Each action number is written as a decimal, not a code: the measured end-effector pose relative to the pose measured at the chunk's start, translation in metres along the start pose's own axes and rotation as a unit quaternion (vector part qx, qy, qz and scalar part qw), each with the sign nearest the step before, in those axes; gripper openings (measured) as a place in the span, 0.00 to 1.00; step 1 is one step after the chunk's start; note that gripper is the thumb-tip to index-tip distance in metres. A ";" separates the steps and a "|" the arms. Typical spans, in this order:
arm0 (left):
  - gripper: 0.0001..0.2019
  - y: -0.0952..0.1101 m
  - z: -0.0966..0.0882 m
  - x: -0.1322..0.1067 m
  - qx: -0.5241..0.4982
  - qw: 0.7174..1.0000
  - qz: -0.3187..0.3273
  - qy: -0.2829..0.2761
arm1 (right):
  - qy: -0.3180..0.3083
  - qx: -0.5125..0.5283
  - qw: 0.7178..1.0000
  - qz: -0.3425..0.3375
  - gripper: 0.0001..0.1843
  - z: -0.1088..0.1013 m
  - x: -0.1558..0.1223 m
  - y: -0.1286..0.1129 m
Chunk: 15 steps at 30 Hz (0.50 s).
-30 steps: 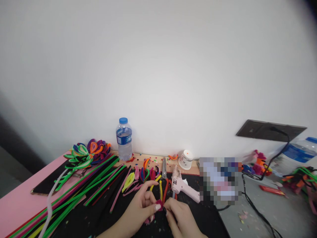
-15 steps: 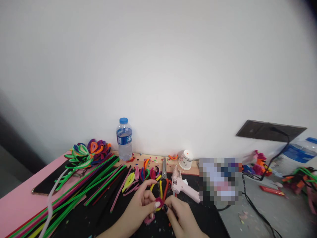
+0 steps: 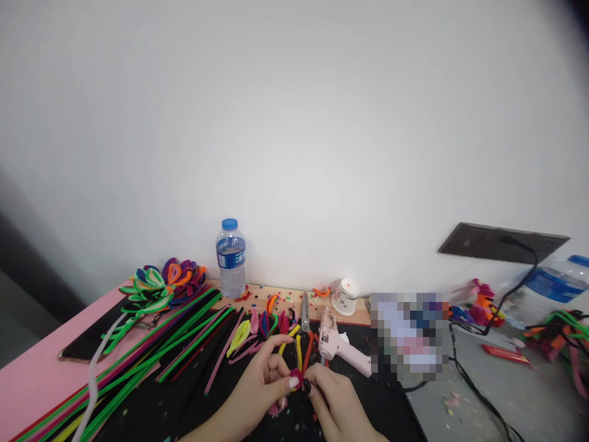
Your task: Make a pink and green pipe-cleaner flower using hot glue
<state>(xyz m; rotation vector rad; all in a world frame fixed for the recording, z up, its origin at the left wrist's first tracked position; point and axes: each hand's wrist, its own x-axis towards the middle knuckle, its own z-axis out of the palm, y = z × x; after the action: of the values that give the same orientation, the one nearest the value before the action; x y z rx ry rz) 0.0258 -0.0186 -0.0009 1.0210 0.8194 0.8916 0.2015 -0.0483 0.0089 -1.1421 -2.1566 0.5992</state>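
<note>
Between the thumb and fingers of my left hand (image 3: 263, 383) is a small magenta curl of pipe cleaner (image 3: 298, 376). My right hand (image 3: 334, 393) pinches close against its right side, thumb and fingertips together; the exact bit they grip is hidden. Beyond my fingers lie yellow pipe cleaner pieces (image 3: 299, 348), a red-orange piece (image 3: 308, 348) and scissors (image 3: 305, 312) with the blades pointing away. A pale pink hot glue gun (image 3: 343, 350) rests just right of them. Under my left hand a pink scrap (image 3: 278, 406) shows on the black mat (image 3: 184, 405).
Long pipe cleaners (image 3: 151, 368) spread over the left side, beside finished pipe cleaner flowers (image 3: 161, 285). Along the wall stand a water bottle (image 3: 231, 261) and an upturned paper cup (image 3: 345, 297). A black cable (image 3: 478, 393) runs down the grey surface at right.
Both hands stay almost in place. The magenta curl has turned slightly between my fingers, and the yellow bit beneath it shows less.
</note>
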 end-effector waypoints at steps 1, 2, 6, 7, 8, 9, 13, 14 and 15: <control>0.27 0.000 0.000 0.000 0.001 1.000 0.000 -0.001 | -0.001 0.002 1.000 -0.002 0.09 0.000 0.000 0.000; 0.27 0.000 0.000 0.000 0.003 1.000 0.001 -0.002 | 0.000 0.004 1.000 -0.002 0.09 0.001 0.000 0.000; 0.27 -0.002 -0.001 0.000 0.009 1.000 0.004 -0.004 | 0.006 0.011 1.000 -0.003 0.09 0.002 0.000 -0.001; 0.27 -0.003 -0.002 0.000 0.007 1.000 0.006 -0.005 | 0.007 0.013 1.000 -0.003 0.09 0.003 0.000 0.000; 0.27 -0.003 -0.002 0.000 0.006 1.000 0.007 -0.008 | 0.007 0.015 1.000 -0.001 0.09 0.003 0.000 0.000; 0.27 -0.004 -0.002 0.001 0.004 1.000 0.008 -0.009 | 0.005 0.017 1.000 0.001 0.09 0.004 0.000 0.000; 0.26 -0.003 -0.002 0.001 0.002 1.000 0.009 -0.010 | 0.007 0.020 1.000 0.002 0.10 0.005 -0.001 0.001; 0.26 -0.003 -0.002 0.001 0.002 1.000 0.010 -0.010 | 0.009 0.019 1.000 0.001 0.10 0.005 -0.001 0.001; 0.25 -0.003 -0.002 0.001 0.003 1.000 0.010 -0.009 | 0.010 0.018 1.000 0.001 0.10 0.005 -0.002 0.001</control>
<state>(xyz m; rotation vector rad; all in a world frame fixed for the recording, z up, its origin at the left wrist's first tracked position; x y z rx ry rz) 0.0251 -0.0178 -0.0046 1.0423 0.7979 0.8967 0.1994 -0.0495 0.0040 -1.1270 -2.1189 0.6216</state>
